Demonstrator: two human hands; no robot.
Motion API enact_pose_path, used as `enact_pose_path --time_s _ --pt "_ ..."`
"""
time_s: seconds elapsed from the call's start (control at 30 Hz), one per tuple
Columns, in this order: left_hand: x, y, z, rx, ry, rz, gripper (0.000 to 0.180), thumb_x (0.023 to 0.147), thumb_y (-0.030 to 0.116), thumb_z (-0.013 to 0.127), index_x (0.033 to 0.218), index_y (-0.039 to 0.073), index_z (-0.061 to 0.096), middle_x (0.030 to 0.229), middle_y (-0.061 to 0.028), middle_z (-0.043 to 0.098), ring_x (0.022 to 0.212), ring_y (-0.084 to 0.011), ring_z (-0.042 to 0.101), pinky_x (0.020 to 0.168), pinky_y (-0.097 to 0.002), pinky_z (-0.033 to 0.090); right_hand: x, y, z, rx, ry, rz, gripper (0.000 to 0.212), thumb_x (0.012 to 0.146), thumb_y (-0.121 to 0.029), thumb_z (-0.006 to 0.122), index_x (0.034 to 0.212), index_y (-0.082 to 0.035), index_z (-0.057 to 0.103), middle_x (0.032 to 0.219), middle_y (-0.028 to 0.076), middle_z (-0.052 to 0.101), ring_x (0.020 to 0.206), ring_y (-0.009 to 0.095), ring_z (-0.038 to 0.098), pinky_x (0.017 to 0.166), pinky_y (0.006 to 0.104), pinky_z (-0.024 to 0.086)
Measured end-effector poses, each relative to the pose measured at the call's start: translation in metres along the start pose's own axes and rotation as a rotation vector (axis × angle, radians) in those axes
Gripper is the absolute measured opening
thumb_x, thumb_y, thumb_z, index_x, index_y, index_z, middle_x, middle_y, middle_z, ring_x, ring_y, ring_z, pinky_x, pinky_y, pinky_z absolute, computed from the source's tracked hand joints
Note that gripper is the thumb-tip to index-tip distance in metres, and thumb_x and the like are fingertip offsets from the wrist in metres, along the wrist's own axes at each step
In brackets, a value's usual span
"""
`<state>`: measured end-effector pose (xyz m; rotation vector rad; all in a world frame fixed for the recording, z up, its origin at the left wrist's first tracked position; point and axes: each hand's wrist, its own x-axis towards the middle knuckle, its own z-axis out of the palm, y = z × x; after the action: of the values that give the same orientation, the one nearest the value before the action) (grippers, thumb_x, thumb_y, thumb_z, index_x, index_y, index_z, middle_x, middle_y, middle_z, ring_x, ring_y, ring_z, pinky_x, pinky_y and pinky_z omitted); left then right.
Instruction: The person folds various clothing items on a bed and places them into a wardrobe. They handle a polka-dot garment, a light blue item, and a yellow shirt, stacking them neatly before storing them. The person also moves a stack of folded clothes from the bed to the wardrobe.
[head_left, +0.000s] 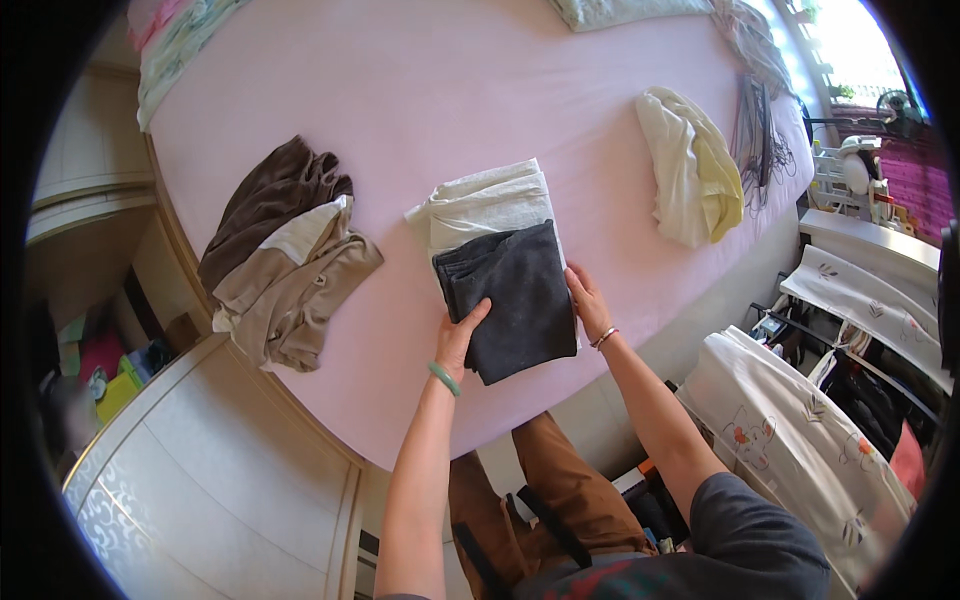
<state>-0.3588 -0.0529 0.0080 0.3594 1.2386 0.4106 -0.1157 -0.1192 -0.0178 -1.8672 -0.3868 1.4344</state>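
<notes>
A folded charcoal garment (pixel 515 305) lies on a folded cream-white garment (pixel 490 200) near the front of the bed. My left hand (pixel 460 335) grips the charcoal bundle at its left edge, thumb on top and the other fingers hidden under it. At the opposite edge, my right hand (pixel 588 302) holds the same bundle, its fingers partly out of sight along the side. To the left sits a loose heap: a dark brown garment (pixel 275 205) and, partly over it, a taupe one (pixel 300 285). A crumpled cream and pale yellow garment (pixel 690 165) rests at the right.
Pink sheeting covers the bed (pixel 400 110). Bunched cables or straps (pixel 760 140) hang by its right edge. A wooden cabinet (pixel 220 480) borders the left front. White patterned cloth (pixel 770 430) drapes a rack of clothes at the right, below a window (pixel 860 45).
</notes>
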Motion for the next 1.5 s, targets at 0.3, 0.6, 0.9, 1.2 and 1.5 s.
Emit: enact_pose_path --time_s 0.3,0.6,0.9,1.2,1.5 --pt "-0.099 -0.018 -0.033 -0.081 0.024 0.009 0.058 0.085 0.032 0.075 0.127 -0.001 0.054 0.117 -0.0087 0.063 0.103 -0.0177 0.060 0.090 -0.0312 0.049 -0.084 0.010 0.008 0.397 -0.477 0.424 0.064 0.100 -0.053 0.042 0.141 -0.005 0.046 0.132 0.010 0.058 0.115 0.018 0.058 0.100 0.0335 0.046" --pt "-0.287 -0.043 -0.034 -0.325 0.219 0.113 0.050 0.089 0.024 0.072 0.128 -0.002 0.055 0.117 -0.0083 0.062 0.104 -0.0168 0.060 0.090 -0.0305 0.050 -0.206 0.034 0.101 1.085 -0.681 0.568 0.077 0.096 -0.064 0.037 0.140 -0.002 0.044 0.137 0.013 0.054 0.124 0.023 0.054 0.105 0.0369 0.043" --pt "-0.479 -0.119 -0.082 -0.859 0.250 0.296 0.054 0.094 0.013 0.059 0.142 0.001 0.038 0.137 -0.0132 0.050 0.121 -0.0260 0.053 0.102 -0.0392 0.045 -0.339 0.074 0.177 0.911 -0.805 0.697 0.078 0.095 -0.064 0.039 0.143 -0.002 0.039 0.140 0.013 0.049 0.127 0.023 0.050 0.107 0.0372 0.041" --pt "-0.629 -0.207 -0.134 -0.649 0.559 0.634 0.058 0.095 0.036 0.050 0.134 -0.006 0.047 0.132 -0.0144 0.056 0.122 -0.0274 0.053 0.104 -0.0396 0.043 -0.464 0.113 0.215 0.634 -0.983 0.818 0.080 0.095 -0.064 0.040 0.146 -0.003 0.034 0.144 0.013 0.045 0.130 0.023 0.046 0.108 0.0375 0.038" --pt "-0.717 -0.285 -0.103 -0.663 1.004 0.697 0.073 0.099 0.048 0.048 0.147 -0.003 0.029 0.145 -0.0136 0.041 0.128 -0.0269 0.046 0.108 -0.0382 0.037 -0.546 0.095 0.229 0.240 -1.206 0.890 0.083 0.094 -0.065 0.042 0.148 -0.004 0.029 0.148 0.013 0.040 0.133 0.023 0.043 0.110 0.0378 0.036"
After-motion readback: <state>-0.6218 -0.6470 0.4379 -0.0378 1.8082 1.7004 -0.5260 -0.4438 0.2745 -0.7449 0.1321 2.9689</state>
